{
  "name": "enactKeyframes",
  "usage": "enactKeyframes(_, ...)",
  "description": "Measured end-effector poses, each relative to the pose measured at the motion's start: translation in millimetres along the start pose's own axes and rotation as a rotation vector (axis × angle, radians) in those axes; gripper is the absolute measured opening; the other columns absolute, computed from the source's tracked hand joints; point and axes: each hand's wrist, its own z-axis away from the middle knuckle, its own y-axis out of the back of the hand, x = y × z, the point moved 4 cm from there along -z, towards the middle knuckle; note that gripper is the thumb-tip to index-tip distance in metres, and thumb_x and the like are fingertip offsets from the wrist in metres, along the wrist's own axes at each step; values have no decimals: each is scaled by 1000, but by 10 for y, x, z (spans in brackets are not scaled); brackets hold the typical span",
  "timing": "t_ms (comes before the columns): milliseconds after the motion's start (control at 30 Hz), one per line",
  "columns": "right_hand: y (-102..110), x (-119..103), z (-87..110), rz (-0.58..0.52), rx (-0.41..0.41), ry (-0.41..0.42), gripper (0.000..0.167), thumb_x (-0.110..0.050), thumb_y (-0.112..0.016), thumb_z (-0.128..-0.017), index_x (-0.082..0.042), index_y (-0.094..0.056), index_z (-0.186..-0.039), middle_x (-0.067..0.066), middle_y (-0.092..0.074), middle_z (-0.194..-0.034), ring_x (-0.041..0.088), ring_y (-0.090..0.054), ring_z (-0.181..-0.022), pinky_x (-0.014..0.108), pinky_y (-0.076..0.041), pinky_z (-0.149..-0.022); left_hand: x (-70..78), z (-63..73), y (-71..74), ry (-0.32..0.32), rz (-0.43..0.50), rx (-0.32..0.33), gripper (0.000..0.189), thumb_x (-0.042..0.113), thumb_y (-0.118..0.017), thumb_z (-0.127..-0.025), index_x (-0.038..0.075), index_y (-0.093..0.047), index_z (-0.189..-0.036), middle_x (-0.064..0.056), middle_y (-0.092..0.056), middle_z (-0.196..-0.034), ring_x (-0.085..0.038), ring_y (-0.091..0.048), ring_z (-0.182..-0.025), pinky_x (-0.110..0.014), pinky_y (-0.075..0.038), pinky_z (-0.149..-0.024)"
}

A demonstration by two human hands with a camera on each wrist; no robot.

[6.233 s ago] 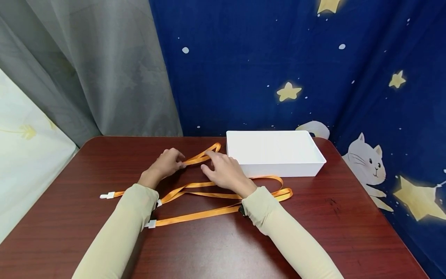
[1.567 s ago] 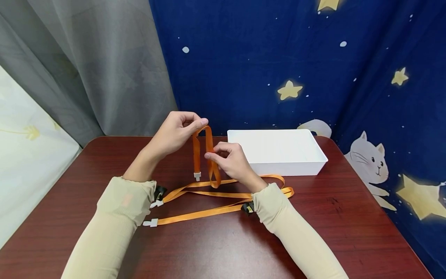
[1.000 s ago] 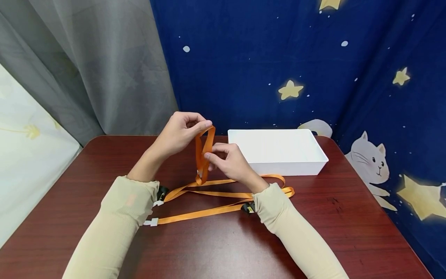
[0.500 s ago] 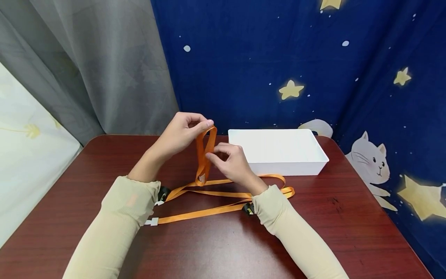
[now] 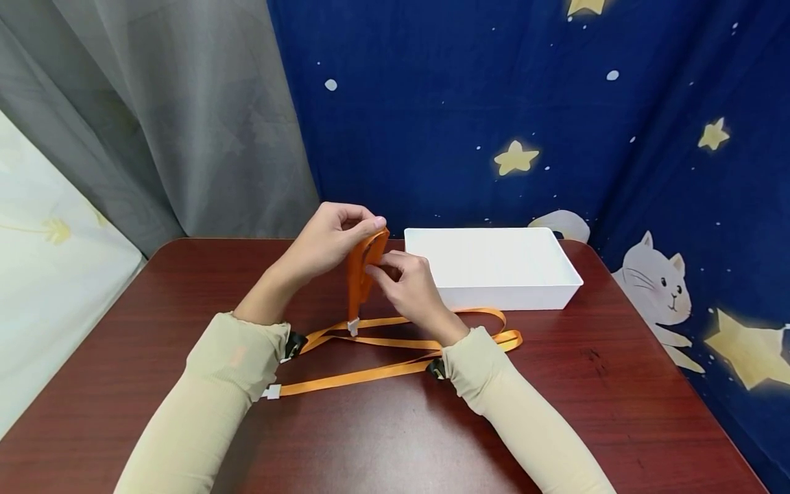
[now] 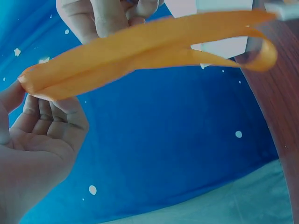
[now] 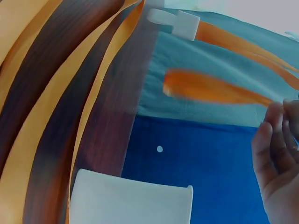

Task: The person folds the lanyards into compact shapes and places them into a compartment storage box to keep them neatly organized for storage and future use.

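An orange lanyard (image 5: 355, 278) with a white plastic clip hangs folded in loops above the table. My left hand (image 5: 336, 240) pinches the top of the folds between thumb and fingers. Just to the right and slightly lower, my right hand (image 5: 410, 285) pinches a part of the same strap. In the left wrist view the folded strap (image 6: 140, 51) stretches from the left fingertips (image 6: 25, 84). The white clip (image 7: 186, 25) dangles at its lower end in the right wrist view. Below, more orange lanyards (image 5: 364, 377) lie on the table, partly hidden by the forearms.
A white rectangular box (image 5: 494, 264) stands at the back right of the dark red wooden table (image 5: 592, 412). Near the left forearm lies the white clip (image 5: 271, 392) of a lanyard. Grey and blue star-patterned curtains (image 5: 432, 123) hang behind the table.
The lanyard, earlier lying on the table, has been lifted and gathered into folds. Over the last second the left hand shifted slightly right, and the loops drew closer together.
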Motion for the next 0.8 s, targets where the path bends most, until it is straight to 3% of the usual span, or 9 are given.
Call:
enactKeyframes(133, -31, 13, 7, -120, -65, -72, 11, -9, -66, -96, -3, -75, -100, 5, -64, -71, 10, -56, -54, 25, -47, -52, 3, -5, -17, 6, 18, -2, 27, 24, -61, -101, 2, -74, -93, -11, -70, -91, -22, -59, -83, -32, -52, -72)
enactKeyframes(367, -43, 10, 18, -235, -136, -118, 13, -4, -61, -98, 1, -71, -104, 11, -60, -60, 35, -56, -48, 27, -45, -47, 10, -26, -19, 4, 15, -5, 29, 26, -60, -101, 1, -74, -95, -10, -71, -93, -22, -59, -85, -33, -51, -74)
enactKeyframes(533, -55, 7, 17, -284, -185, -124, 14, -7, -57, -101, 0, -70, -104, 5, -56, -57, 30, -55, -48, 30, -45, -47, 15, -39, -13, 7, 10, -5, 29, 27, -59, -102, 2, -74, -97, -10, -71, -92, -23, -57, -83, -32, -49, -71)
enactKeyframes(700, -60, -13, 20, -386, -239, -120, 17, -1, -49, -101, 5, -65, -101, 11, -55, -57, 27, -54, -50, 32, -47, -50, 26, -56, -7, 8, 11, 1, 30, 27, -59, -102, 2, -74, -97, -11, -70, -89, -24, -55, -78, -30, -47, -64)
enactKeyframes(800, -56, -19, 18, -429, -256, -125, 17, 3, -50, -98, 9, -64, -106, 15, -55, -59, 29, -52, -50, 36, -48, -51, 44, -57, -13, 7, 7, 1, 29, 28, -59, -102, 3, -74, -97, -11, -69, -87, -25, -53, -75, -30, -45, -58)
